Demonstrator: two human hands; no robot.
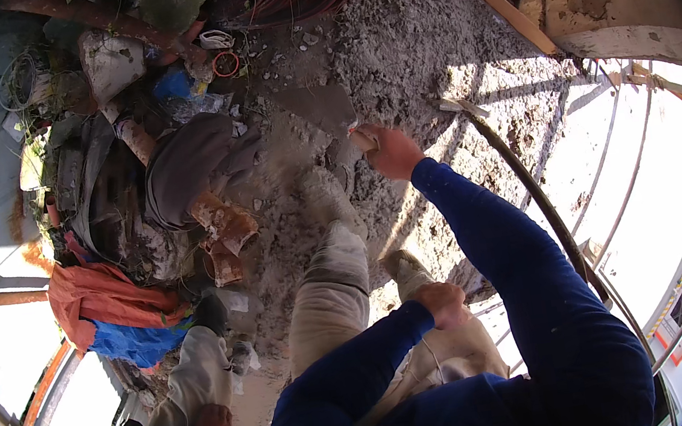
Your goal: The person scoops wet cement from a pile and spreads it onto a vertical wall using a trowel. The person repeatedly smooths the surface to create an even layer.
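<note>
My right hand [392, 153] is closed around the handle of a trowel [317, 111], its arm stretched forward. The broad grey trowel blade lies low over the rough, grey, mortar-like ground [414, 48], pointing to the left; whether it touches the surface I cannot tell. My left hand [444, 303] is curled into a fist over my right knee, and nothing sticks out of it. Below it are my legs in dusty beige trousers [330, 292], one foot set on the ground left of the trowel.
A heap of debris on the left holds a dark cloth [189, 168], broken clay pipes [226, 224] and an orange cloth [111, 295] over a blue sheet. Another person's leg [195, 379] and hand [213, 421] show at lower left. A dark curved bar [526, 176] runs along my right.
</note>
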